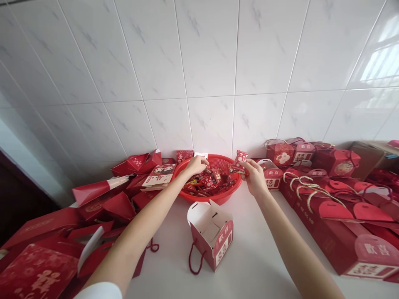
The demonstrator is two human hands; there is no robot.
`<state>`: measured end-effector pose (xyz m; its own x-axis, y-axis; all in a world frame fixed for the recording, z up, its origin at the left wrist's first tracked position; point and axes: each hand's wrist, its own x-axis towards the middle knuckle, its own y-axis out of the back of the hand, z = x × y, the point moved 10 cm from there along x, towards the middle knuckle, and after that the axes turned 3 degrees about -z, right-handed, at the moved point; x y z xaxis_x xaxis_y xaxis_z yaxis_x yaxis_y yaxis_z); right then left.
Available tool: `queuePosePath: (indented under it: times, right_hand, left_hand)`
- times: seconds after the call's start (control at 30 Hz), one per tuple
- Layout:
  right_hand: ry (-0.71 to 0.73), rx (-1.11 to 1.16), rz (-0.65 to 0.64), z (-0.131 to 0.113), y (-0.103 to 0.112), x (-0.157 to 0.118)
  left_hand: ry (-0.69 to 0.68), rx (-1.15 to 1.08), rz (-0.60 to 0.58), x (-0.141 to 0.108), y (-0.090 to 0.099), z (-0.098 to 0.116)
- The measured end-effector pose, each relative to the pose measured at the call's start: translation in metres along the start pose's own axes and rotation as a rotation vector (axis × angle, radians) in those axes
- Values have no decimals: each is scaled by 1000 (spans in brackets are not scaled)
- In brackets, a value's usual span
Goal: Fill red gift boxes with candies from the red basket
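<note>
Head view: red packet (241,158) sits in right hand (256,179).

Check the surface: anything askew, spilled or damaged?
The red boxes on the left lie jumbled, tipped and overlapping, unlike the upright boxes lined up on the right. No spill shows around the red basket; I can't make out any damage.

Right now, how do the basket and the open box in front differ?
- Shape: basket round and wider; box angular with raised flaps.
- Build: basket perforated; box printed, with a cord handle.
- Contents: basket holds wrapped packets; box shows none.
Shared: red outside, open-topped, on the table.
</note>
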<state>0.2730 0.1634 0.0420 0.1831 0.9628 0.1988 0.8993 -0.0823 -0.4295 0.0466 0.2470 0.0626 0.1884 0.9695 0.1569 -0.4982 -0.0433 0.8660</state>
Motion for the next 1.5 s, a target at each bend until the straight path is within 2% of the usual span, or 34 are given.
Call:
queuePosePath:
  times: [0.17,0.23,0.3,0.4,0.5,0.63,0.8,0.93,1.1,1.27,1.37,1.5]
  right_hand:
    - [-8,-1,-15,1,-1,-1]
    - [-14,2,-16,2,-2,-1]
    - [-18,6,-21,3,-3,-2]
    - [-20,9,-31,4,-4,-2]
    - [-21,7,-38,4,-6,-3]
    - [-23,4,-39,5,-7,-4]
    - [-32,5,-43,7,-9,-4]
    - [-49,5,-47,9,-12,-5]
    - [-81,-1,-80,12,-17,-7]
    - [-99,-16,-108,15,-20,-9]
    - [-100,-22,-119,17,-20,-8]
    - [-101,-21,-125,19,-19,-7]
  left_hand:
    - [40,77,-2,-2,13,-17]
    - [39,103,-51,-4,13,-17]
    - [37,124,-158,-6,4,-17]
    - [54,164,-348,-14,-19,-19]
    - [71,203,-428,-19,-38,-26]
    - [93,203,-386,-20,-47,-36]
    - [47,44,-362,-14,-42,-32]
    - [15,-181,-377,-8,-26,-16]
    - [-40,-476,-312,-8,-3,18]
    - [-98,-631,-258,-17,2,45]
    - [-87,-559,-208,-19,3,41]
    - [-6,-361,-126,-16,8,11]
